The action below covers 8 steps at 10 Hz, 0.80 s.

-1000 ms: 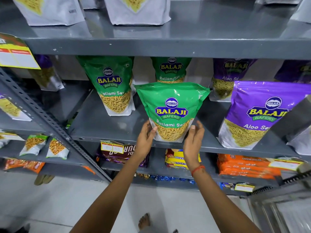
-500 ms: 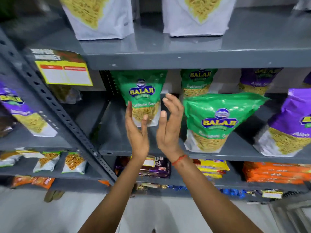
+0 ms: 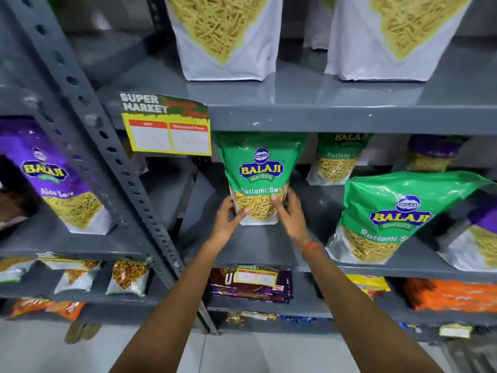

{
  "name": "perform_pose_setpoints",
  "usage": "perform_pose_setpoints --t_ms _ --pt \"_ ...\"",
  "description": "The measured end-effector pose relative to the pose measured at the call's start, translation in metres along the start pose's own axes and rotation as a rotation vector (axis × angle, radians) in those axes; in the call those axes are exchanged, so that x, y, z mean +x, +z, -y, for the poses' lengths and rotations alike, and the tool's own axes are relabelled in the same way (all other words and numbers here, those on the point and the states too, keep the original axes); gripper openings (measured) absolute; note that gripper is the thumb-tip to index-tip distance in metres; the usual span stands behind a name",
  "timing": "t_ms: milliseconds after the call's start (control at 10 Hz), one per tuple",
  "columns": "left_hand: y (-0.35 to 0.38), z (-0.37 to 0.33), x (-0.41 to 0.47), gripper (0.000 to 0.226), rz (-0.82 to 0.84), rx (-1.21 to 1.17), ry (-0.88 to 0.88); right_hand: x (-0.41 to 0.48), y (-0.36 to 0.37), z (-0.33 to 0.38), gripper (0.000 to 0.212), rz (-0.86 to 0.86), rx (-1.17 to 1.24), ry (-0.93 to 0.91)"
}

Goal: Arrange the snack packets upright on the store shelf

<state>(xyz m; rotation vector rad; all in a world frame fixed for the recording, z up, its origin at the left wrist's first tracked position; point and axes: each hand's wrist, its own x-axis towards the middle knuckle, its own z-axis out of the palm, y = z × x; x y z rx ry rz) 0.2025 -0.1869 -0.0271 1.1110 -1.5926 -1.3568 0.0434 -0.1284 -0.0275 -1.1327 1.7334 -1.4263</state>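
Head view: a green packet (image 3: 260,179) is gripped at its base by the left hand (image 3: 228,219) and right hand (image 3: 289,214), far back on the shelf (image 3: 255,246). Straightening appears under way; next, it likely needs drawing toward 6 o'clock, level with the front packet (image 3: 390,219) at 3 o'clock.

bare forearms, a thin red-orange thread band (image 3: 312,245) circling the right wrist.

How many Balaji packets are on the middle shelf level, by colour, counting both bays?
Green packets: 3, one between both hands, one behind, one in front right.
Purple packets: 3, left bay, rear right, right edge.
Total: 6
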Motion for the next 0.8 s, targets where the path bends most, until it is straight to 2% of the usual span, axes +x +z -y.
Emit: perform_pose_setpoints --t_ms 100,200,600,700,800 --pt "-0.006 0.012 -0.03 0.042 0.027 0.011 0.008 -0.029 -0.002 -0.007 0.059 0.029 -0.046 -0.036" --pt "-0.011 0.022 -0.058 0.05 0.029 0.018 0.021 -0.062 -0.001 -0.011 0.067 0.006 -0.061 -0.091" --pt "-0.017 0.011 -0.096 0.048 0.059 0.043 -0.056 -0.099 0.0 0.0 0.063 -0.012 -0.014 -0.009" --pt "-0.016 -0.001 -0.105 0.067 0.076 0.18 -0.095 -0.105 -0.006 0.008 0.083 -0.001 -0.185 -0.019" --pt "-0.013 -0.024 -0.112 0.066 -0.028 0.596 -0.149 -0.113 -0.014 0.016 0.096 -0.164 -0.472 -0.165"
